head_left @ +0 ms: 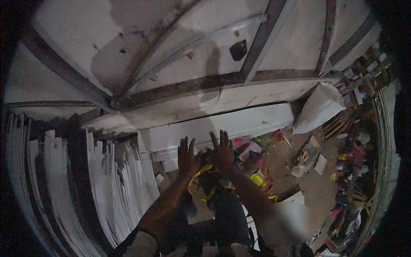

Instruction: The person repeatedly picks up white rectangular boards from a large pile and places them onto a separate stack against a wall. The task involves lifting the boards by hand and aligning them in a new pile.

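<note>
Both hands are raised in front of me, palms turned away or down, with nothing seen in them. My left hand (187,155) has its fingers stretched out. Beside it my right hand (222,150) is also stretched out, thumb toward the left hand. Their fingertips overlap the near edge of long white boards (222,124) lying along the foot of the wall; whether they touch is unclear. Beneath the hands a yellow strap (191,187) curves around a dark shape near my legs. A pile of red and pink cloth-like stuff (251,153) lies just right of my right hand.
Many white boards or sheets (102,184) stand on edge at the left. A white sack (320,107) leans against the wall at the right. Wood scraps (310,154) and mixed clutter (349,171) cover the floor there. Dark beams (180,88) frame the pale wall. The light is dim.
</note>
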Available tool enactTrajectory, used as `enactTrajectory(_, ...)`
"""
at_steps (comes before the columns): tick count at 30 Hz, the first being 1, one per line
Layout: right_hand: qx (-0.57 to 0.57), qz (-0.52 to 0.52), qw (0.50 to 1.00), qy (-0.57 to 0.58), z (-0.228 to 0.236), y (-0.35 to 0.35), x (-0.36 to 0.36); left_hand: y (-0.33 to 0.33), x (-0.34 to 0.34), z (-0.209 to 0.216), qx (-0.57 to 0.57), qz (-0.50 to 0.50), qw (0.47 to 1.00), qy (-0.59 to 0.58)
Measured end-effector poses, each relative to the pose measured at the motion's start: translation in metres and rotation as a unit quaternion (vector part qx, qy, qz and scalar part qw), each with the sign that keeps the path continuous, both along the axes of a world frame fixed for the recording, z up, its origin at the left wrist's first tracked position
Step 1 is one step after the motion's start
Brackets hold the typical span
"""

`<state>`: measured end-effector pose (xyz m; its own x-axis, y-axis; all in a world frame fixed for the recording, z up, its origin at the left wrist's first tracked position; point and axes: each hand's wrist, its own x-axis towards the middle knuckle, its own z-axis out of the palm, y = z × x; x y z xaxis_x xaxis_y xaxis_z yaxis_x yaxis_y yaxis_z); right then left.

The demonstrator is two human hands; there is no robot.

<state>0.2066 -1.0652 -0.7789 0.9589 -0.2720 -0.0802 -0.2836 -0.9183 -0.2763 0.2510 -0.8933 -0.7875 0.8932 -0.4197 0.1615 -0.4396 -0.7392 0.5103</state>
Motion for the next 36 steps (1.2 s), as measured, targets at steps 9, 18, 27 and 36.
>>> enactTrajectory(9, -0.032, 0.089, 0.995, 0.033, -0.234, -0.073, 0.035, -0.010, 0.052, -0.226, 0.117, -0.071, 0.991, 0.009)
enactTrajectory(18, -0.065, 0.158, 0.985, 0.002, -0.398, -0.108, 0.068, -0.016, 0.096, -0.404, 0.169, -0.100, 0.980, -0.027)
enactTrajectory(27, -0.097, 0.210, 0.964, -0.129, -0.468, -0.124, 0.088, -0.032, 0.120, -0.453, 0.185, -0.089, 0.973, -0.100)
enactTrajectory(36, -0.079, 0.250, 0.950, -0.170, -0.449, -0.141, 0.096, -0.023, 0.138, -0.457, 0.205, -0.127, 0.963, -0.119)
